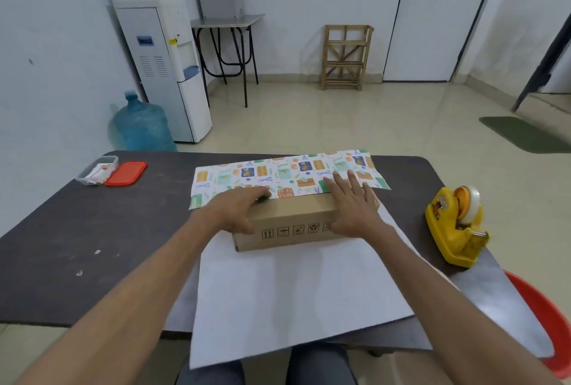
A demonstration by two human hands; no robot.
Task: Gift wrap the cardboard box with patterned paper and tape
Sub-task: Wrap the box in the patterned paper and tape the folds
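1. cardboard box [287,221]: middle of the counter [92,230], on our patterned paper [278,173].
2. left hand [238,210]: fingers bent, gripping the box's left end.
3. right hand [352,205]: fingers straight and spread, pressing the printed flap onto the box top.
4. tape dispenser [454,224]: to our right, apart.

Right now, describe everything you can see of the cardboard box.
The cardboard box is plain brown and oblong, lying flat on the white underside of the wrapping paper. Black handling symbols run along its near side. The left hand grips its left end, fingers curled over the far edge; the right hand lies flat on its top right.
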